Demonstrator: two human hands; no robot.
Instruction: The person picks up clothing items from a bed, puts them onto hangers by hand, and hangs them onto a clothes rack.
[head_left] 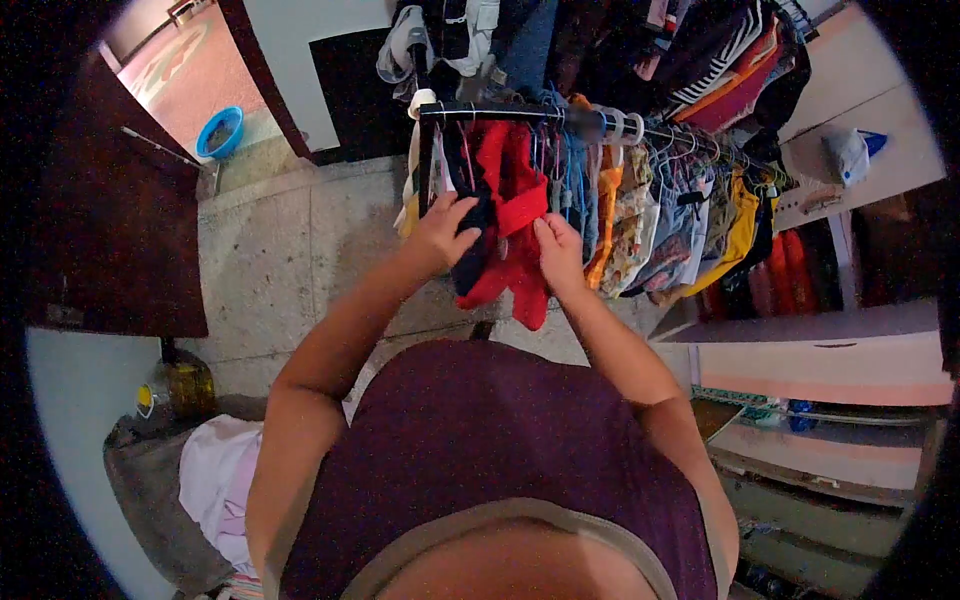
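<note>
A red garment (518, 215) hangs at the left part of a black clothes rail (500, 112), with a dark navy garment (470, 255) beside it on the left. My right hand (560, 250) pinches the red garment's right edge between thumb and fingers. Against the dark garment lies my left hand (442, 232), its fingers apart and touching the cloth. The fabric hides part of the left fingertips. Several hangers with other clothes, among them an orange garment (606, 205) and a yellow one (738, 235), fill the rail to the right.
Behind the rail hang more clothes (720, 70). An iron (853, 155) stands at the right, above open shelves (820, 360). On the left are a brown door (110, 200), a blue basin (220, 132) beyond the doorway, a yellow-liquid bottle (185, 388) and a grey seat (150, 480) with pale cloth.
</note>
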